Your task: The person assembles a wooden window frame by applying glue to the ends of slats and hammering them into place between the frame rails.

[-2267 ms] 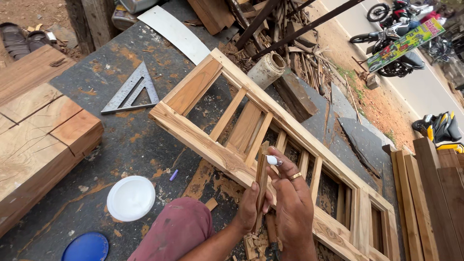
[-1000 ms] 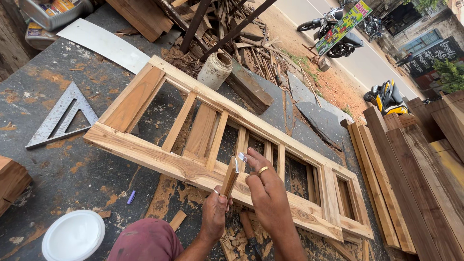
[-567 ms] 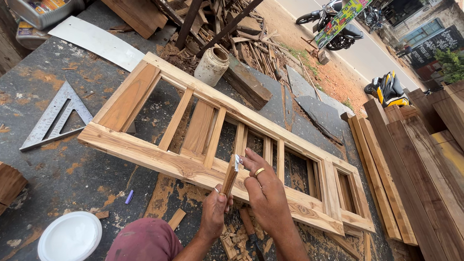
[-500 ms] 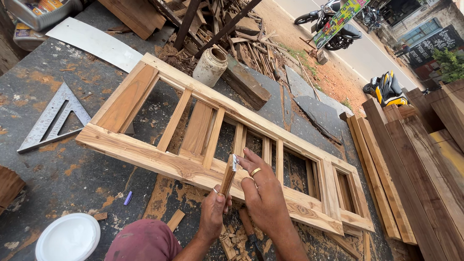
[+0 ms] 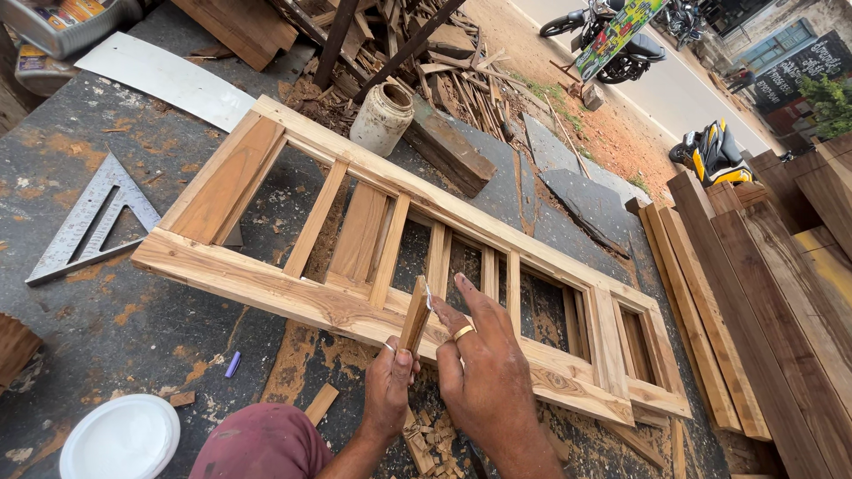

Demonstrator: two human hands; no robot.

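My left hand point(image 5: 389, 390) grips a short wooden slat point(image 5: 414, 315) and holds it upright over the near rail of a long wooden frame point(image 5: 266, 284). My right hand point(image 5: 484, 355), with a ring on one finger, presses a small white object, hard to make out, against the slat's top end. The frame lies flat on a dark worktop point(image 5: 106, 302) and has several vertical slats between its two rails. Wood chips point(image 5: 435, 439) are piled just below my hands.
A metal triangular square point(image 5: 89, 222) lies left of the frame. A white lid point(image 5: 120, 439) sits at the near left by my knee. A white jar point(image 5: 383, 117) stands behind the frame amid scrap wood. Planks point(image 5: 763, 293) are stacked on the right, with parked motorbikes beyond them.
My view has shifted right and closer along the frame. Both hands stay on the upright slat, the right hand working at its top end.
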